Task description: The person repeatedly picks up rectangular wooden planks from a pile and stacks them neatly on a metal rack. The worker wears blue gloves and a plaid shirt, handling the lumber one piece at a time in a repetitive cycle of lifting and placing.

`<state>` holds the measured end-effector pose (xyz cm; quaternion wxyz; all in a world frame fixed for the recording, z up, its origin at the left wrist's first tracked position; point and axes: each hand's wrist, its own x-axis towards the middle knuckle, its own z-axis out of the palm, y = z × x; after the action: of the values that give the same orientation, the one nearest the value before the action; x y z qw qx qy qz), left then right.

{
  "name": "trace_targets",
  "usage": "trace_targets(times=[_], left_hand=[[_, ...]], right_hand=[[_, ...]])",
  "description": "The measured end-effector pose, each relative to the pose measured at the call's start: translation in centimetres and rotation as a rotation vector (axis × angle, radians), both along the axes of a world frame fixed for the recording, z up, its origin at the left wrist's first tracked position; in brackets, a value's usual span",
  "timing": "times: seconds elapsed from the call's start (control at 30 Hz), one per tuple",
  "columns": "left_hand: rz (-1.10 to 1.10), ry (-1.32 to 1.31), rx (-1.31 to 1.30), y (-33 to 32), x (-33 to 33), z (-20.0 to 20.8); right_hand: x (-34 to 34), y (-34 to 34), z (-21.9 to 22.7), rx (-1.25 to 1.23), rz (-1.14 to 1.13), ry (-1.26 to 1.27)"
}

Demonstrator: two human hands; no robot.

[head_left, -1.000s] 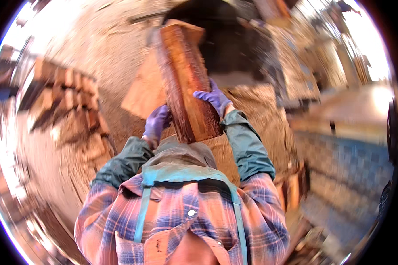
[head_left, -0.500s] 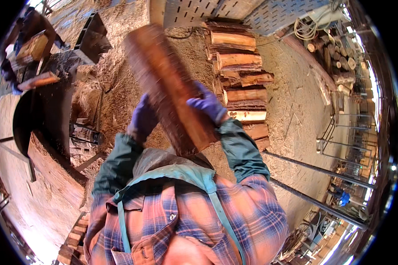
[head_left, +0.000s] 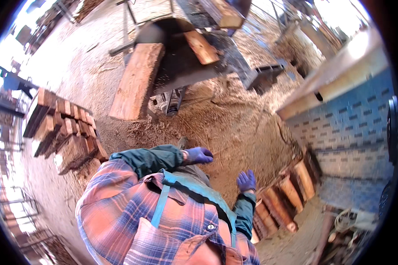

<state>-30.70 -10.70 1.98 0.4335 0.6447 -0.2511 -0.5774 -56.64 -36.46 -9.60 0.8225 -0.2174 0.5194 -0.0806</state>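
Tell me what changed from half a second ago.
The left hand and right hand have let go of the long log; I can't tell where it lies. The view turned left, so the row of split logs now shows lower right. The thick slab stays at the black machine's edge.

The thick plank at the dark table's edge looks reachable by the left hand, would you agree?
Probably yes, after a step forward: the left hand looks empty, and nothing visible blocks the thick plank.

Two gloved hands (head_left: 200, 155) showed. There were three timbers (head_left: 136, 81) at one dark table (head_left: 181, 73), plus one block stack (head_left: 73, 152) and one row of split logs (head_left: 291, 193).
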Motion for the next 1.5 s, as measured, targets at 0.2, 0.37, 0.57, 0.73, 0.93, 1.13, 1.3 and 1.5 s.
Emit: trace_targets(times=[0.2,0.37,0.57,0.73,0.93,1.13,1.3,1.5], left_hand=[[0.598,-0.362,-0.025,10.5,10.1,4.6],[1.049,-0.181,-0.15,16.0,14.7,4.0],[1.072,-0.324,-0.216,11.6,23.2,1.8],[1.028,-0.405,0.024,4.3,31.9,-1.3],[1.031,-0.901,0.512,-1.3,37.0,0.2],[0.521,-1.231,0.506,-3.2,40.6,1.9],[0.58,-0.991,0.767,-3.5,44.1,-0.2],[0.87,-0.074,-0.011,-3.6,40.7,-1.5]], right_hand=[[28.9,6.2,7.3,-0.283,0.574,-0.313],[43.3,8.8,15.8,-0.597,0.715,-0.424],[47.9,12.6,16.6,-0.739,0.669,-0.433],[46.9,8.3,15.8,-1.127,0.448,-0.373],[48.0,2.8,14.1,-1.594,0.363,0.183],[47.0,-2.2,5.3,-0.639,0.068,-0.208],[46.6,-3.4,5.7,-0.523,0.24,-0.226],[46.4,-2.8,9.3,-0.782,0.6,-0.14]])
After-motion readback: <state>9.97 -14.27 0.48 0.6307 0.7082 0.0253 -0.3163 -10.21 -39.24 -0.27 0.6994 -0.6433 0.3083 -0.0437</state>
